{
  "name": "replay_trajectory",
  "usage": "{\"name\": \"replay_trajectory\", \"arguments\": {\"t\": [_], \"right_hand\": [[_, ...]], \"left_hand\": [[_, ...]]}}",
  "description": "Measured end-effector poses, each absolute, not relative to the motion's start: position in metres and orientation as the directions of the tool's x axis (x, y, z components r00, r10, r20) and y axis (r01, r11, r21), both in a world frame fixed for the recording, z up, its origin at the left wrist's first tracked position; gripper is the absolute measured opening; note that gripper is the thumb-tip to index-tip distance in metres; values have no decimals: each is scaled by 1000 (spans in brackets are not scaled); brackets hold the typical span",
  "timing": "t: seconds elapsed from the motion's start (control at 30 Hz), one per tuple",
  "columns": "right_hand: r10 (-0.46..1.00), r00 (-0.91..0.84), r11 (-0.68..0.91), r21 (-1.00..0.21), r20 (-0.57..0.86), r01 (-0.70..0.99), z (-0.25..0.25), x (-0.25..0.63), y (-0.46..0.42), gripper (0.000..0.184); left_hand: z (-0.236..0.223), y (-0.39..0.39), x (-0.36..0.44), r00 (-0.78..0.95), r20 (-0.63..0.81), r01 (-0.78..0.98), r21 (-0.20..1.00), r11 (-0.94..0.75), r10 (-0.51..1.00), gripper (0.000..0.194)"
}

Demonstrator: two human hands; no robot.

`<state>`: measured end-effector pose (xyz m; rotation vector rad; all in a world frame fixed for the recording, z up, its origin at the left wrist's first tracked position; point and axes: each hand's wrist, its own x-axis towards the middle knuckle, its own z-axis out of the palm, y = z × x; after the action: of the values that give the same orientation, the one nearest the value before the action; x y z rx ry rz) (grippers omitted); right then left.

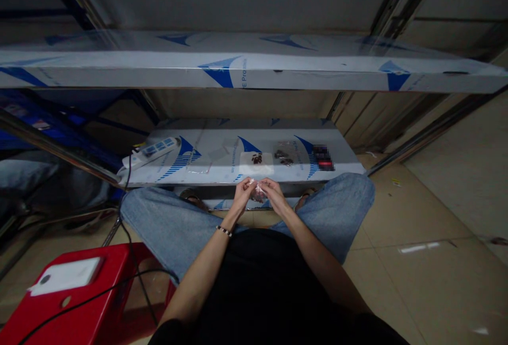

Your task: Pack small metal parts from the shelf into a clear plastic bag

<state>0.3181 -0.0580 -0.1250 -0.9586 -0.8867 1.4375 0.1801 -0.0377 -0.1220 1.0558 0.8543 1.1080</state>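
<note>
The left hand [243,192] and right hand [274,192] work a small clear plastic bag [259,193] — fingers pinched narrow on it — held just in front of the steel shelf [206,162].

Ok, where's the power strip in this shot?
In the head view, the power strip lies at the left end of the lower steel shelf, beside a black cable.

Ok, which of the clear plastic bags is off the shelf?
The small clear plastic bag, pinched between the left hand and right hand. The other clear plastic bag lies on the film-covered steel shelf, right of the white card.
</note>
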Motion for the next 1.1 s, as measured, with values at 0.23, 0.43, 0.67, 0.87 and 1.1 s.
{"name": "replay_trajectory", "arguments": {"t": [0.23, 0.43, 0.67, 0.87, 1.1], "right_hand": [[989, -11, -135, -891, -144, -434, -125, 313, -59, 36], [990, 2, -127, -902, -140, -414, -126, 313, -57, 34], [996, 0, -85, -942, -90, -325, -130, 317, -55, 34], [994, 19, -98, -944, -110, -315, -134, 317, -55, 37], [995, 35, -70, -930, -89, -362, -129, 318, -55, 34]], "left_hand": [[-129, -32, 174, 210, -40, -261, 960, 96, 977, 35], [-129, -31, 173, 224, -25, -260, 962, 85, 974, 31], [-127, -32, 173, 293, 7, -196, 979, 53, 956, 27], [-129, -31, 173, 283, 38, -175, 984, 13, 958, 22], [-124, -33, 175, 318, 28, -165, 986, 26, 948, 27]]}}
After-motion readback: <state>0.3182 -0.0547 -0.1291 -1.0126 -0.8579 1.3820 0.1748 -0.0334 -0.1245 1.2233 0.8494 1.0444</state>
